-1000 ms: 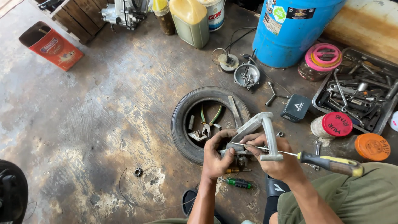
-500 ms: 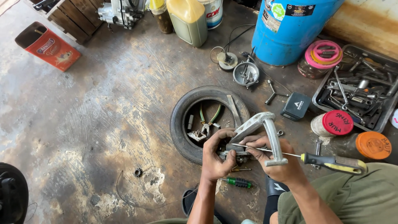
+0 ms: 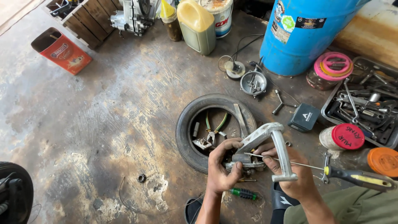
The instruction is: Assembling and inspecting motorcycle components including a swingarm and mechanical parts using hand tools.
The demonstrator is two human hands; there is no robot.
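Note:
My left hand (image 3: 220,169) grips the lower end of a bent silver metal bracket (image 3: 273,143), a cast aluminium part with a right-angled arm. My right hand (image 3: 295,174) is closed around the bracket's upright arm and also holds a screwdriver (image 3: 361,177) with a black and yellow handle. Its thin shaft points left, toward the small fitting under my left fingers. Both hands hover just above a small black tyre (image 3: 188,137) lying flat on the stained concrete floor. Green-handled pliers (image 3: 215,128) lie inside the tyre.
A green-handled screwdriver (image 3: 243,193) lies on the floor below my hands. To the right stand a black tool tray (image 3: 331,114), jars with red (image 3: 347,137), orange (image 3: 383,161) and pink (image 3: 333,65) lids, and a blue barrel (image 3: 304,35). A red box (image 3: 62,50) sits far left.
The hands and bracket stay in about the same place. The screwdriver shaft has shifted slightly against the fitting. The view has barely moved.

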